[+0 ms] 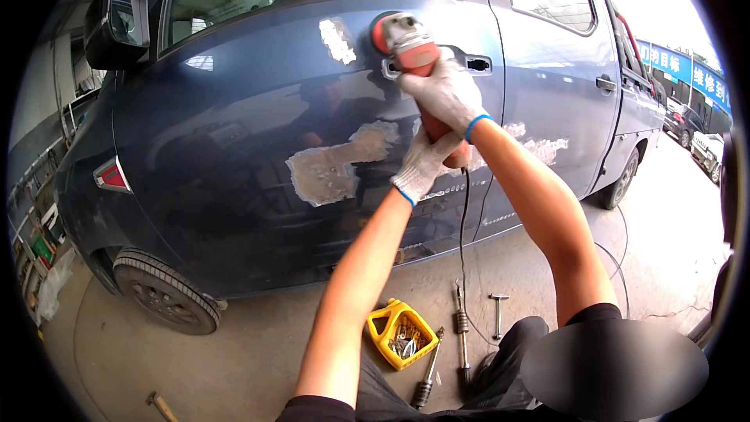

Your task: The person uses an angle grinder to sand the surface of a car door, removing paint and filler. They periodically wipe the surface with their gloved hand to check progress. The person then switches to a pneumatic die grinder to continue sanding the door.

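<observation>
Both my hands, in white knit gloves with blue cuffs, are closed around a red angle grinder. My right hand grips its body just behind the metal head. Lower down, my left hand wraps the rear end, where a black cord hangs. The grinder's red disc is at the upper part of a dark blue pickup's front door, left of the handle recess; whether it touches cannot be made out. Bare sanded patches mark the door, with a smaller one higher up.
On the floor stands a cut-open yellow jug holding small metal pieces. Beside it lie two slide hammers and a T-handled tool. A side mirror juts out at left. Cables trail across the floor at right.
</observation>
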Demonstrator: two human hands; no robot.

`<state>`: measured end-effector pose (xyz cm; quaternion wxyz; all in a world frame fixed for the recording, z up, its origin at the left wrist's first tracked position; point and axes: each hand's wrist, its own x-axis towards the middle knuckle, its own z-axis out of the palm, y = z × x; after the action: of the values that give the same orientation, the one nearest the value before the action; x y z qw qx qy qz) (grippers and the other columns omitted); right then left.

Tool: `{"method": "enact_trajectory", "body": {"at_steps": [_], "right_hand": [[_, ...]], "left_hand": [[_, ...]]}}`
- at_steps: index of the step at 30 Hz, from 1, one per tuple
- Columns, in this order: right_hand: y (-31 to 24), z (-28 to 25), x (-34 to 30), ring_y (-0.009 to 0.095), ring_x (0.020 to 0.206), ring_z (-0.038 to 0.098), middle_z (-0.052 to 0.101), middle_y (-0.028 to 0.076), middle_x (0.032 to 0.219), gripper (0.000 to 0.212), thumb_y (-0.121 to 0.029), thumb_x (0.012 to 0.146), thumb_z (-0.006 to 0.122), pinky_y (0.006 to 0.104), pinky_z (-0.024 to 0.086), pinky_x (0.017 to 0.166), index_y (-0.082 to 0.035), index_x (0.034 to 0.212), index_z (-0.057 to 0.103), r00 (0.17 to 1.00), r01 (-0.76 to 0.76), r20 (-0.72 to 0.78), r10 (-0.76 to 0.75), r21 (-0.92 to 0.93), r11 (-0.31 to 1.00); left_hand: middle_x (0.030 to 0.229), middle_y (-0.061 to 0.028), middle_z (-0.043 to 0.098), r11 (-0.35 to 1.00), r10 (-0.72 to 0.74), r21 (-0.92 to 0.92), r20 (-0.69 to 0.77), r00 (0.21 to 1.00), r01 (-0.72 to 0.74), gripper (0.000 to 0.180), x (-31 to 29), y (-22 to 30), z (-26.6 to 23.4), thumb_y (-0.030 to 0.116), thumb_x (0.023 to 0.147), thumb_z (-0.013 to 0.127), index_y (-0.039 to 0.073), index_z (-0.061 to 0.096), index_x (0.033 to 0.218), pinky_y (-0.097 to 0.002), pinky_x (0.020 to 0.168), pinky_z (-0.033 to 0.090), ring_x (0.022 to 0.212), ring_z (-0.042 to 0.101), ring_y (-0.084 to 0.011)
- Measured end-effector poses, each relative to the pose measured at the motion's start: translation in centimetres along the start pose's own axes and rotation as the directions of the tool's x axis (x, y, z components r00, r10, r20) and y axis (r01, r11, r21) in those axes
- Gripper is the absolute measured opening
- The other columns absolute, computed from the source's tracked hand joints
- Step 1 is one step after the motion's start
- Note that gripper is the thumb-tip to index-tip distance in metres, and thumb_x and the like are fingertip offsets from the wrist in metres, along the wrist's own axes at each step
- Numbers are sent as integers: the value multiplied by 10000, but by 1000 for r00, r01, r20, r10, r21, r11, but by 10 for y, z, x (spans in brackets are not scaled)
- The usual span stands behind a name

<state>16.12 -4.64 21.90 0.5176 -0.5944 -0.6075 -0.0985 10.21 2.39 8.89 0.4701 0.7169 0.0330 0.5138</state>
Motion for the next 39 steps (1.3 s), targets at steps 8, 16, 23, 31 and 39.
{"method": "enact_trajectory", "body": {"at_steps": [8,16,23,31,39], "right_hand": [[25,-65,-16,246,843,672,688,140,899,531,-414,722,700,360,523,802,-25,1077,632,974,-182,-121,192,88,979],[59,-67,-12,320,904,692,692,196,955,699,-485,698,706,397,531,848,43,1133,562,969,-168,-179,172,39,985],[51,-73,-17,317,897,691,695,189,957,676,-475,694,712,396,527,839,25,1130,585,968,-189,-159,193,39,981],[33,-64,-9,292,834,687,699,156,880,527,-451,694,696,390,529,802,-22,998,658,982,-126,-142,127,14,992],[18,-38,-6,340,829,693,702,203,836,508,-427,678,686,404,534,795,15,930,684,997,-54,-62,53,-11,998]], "left_hand": [[1606,-168,280,-411,447,910,154,881,50,822,88,68,-121,633,957,389,22,362,1507,-514,1219,83,1506,200,-326],[1577,-162,342,-467,382,872,348,856,-146,797,109,58,-101,598,940,468,23,395,1486,-493,1219,146,1478,283,-311],[1617,-159,254,-541,184,828,289,939,-148,794,91,79,-121,592,966,406,48,310,1536,-461,1232,101,1512,195,-307],[1581,-156,336,-484,365,862,353,861,-149,758,101,65,-109,570,952,469,37,402,1487,-488,1217,161,1478,289,-303],[1565,-141,372,-478,376,878,247,893,-41,701,65,82,-149,525,960,487,49,430,1472,-507,1208,176,1466,312,-300]]}}
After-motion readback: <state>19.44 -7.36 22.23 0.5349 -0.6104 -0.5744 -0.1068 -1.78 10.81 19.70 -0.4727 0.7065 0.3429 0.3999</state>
